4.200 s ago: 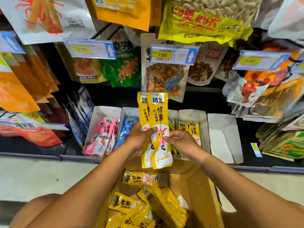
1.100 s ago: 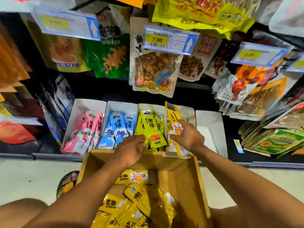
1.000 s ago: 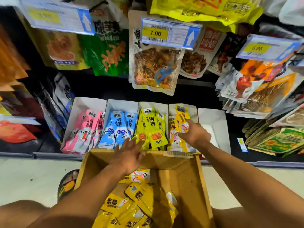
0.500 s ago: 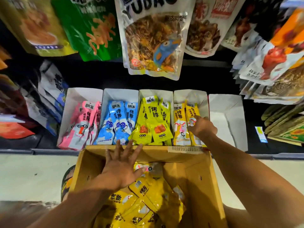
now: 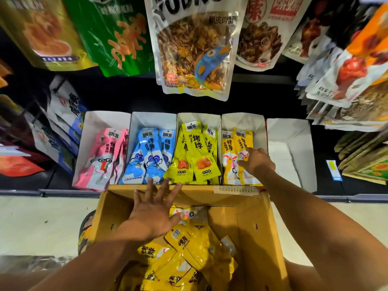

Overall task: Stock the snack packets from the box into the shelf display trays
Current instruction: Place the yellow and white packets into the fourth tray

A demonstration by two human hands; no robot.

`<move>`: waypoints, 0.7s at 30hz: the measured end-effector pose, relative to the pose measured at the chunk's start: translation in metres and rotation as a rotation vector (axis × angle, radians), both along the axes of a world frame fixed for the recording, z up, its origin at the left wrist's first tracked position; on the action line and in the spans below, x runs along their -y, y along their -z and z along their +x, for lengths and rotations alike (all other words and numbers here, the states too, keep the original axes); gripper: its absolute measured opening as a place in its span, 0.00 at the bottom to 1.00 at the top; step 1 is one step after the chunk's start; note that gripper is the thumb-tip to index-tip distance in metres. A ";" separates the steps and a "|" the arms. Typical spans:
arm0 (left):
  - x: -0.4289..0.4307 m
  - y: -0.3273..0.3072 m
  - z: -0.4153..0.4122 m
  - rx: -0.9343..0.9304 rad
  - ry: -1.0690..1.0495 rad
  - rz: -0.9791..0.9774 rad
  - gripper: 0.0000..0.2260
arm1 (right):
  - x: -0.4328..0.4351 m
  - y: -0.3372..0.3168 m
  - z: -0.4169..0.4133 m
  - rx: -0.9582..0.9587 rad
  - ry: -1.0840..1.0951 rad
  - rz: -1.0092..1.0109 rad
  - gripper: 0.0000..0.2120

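While your right hand [image 5: 257, 161] rests bent fingers on the orange-yellow snack packets [image 5: 230, 158], seemingly seating them in the fourth display tray [image 5: 241, 120], grip unclear, your left hand [image 5: 155, 215] hovers empty, fingers spread wide, over the cardboard box [image 5: 252, 217] of loose yellow packets [image 5: 189, 248], likely reaching for more.

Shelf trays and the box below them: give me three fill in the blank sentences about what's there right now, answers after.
1. The snacks in the leftmost tray are ____.
2. The right hand touches the standing packets in the ____ tray from the left.
3. The left hand is spread over the cardboard box, whose loose packets are ____.

Answers: pink; fourth; yellow.
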State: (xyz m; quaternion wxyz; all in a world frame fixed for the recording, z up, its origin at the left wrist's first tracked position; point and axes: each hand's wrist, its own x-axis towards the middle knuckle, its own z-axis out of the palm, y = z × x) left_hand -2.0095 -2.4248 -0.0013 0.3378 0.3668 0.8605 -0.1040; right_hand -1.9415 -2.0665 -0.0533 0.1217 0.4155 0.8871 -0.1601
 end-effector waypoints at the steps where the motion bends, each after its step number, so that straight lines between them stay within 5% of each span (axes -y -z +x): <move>1: 0.000 -0.001 -0.001 0.004 -0.002 0.003 0.36 | 0.001 -0.004 0.001 -0.003 -0.002 0.005 0.32; 14: 0.023 -0.036 0.020 -0.117 0.112 0.167 0.32 | 0.077 -0.089 0.056 -0.157 -0.272 0.190 0.31; 19: 0.056 -0.058 0.045 -0.192 0.168 0.228 0.41 | 0.124 -0.114 0.094 -0.171 -0.369 0.165 0.32; 21: 0.073 -0.061 0.058 -0.219 0.191 0.236 0.34 | 0.144 -0.118 0.110 -0.176 -0.401 0.159 0.32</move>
